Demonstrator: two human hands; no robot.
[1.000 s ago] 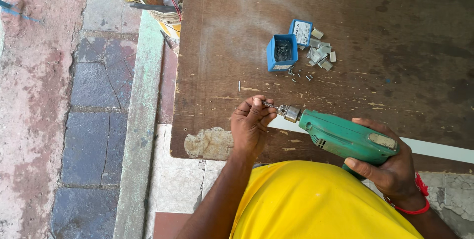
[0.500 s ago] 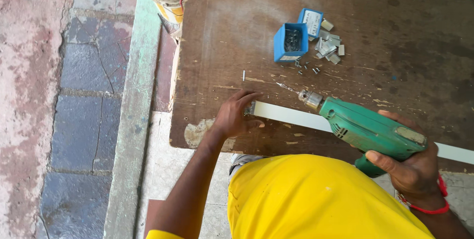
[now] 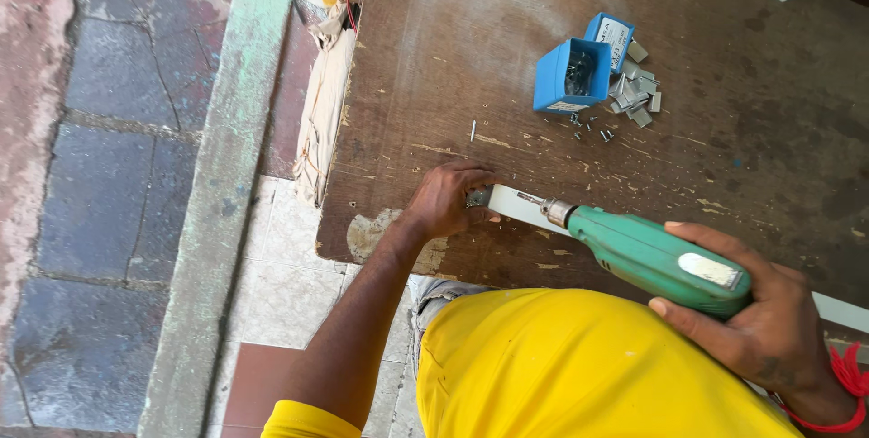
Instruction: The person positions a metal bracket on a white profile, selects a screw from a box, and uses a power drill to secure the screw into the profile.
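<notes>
While my right hand (image 3: 769, 329) wraps around the grip of the green drill (image 3: 656, 257), fingers curled tight along its top and my thumb under the body, my left hand (image 3: 448, 198) pinches the near end of the white strip (image 3: 520, 205) with fingers drawn close together. The drill is a smooth teal-green shell with a pale oval label on its side and a bare metal chuck at the nose; a thin bit sticks out of that chuck and lies low over the strip, pointing toward my left fingertips. I cannot tell whether the tip actually touches the strip. The strip itself is flat, narrow and white, lying on the worn brown board (image 3: 724, 157) close to its near edge, and it runs off to my right under the drill and my wrist.

Further up the board sits an open blue box (image 3: 568, 76) with dark small parts inside, a second blue box (image 3: 611, 35) just behind it, and a heap of small grey metal pieces (image 3: 635, 94) beside them. A few loose screws (image 3: 588, 135) lie scattered between the boxes and my hands. A red band (image 3: 837, 393) circles my right wrist, and my yellow shirt (image 3: 579, 375) fills the bottom of the view.
</notes>
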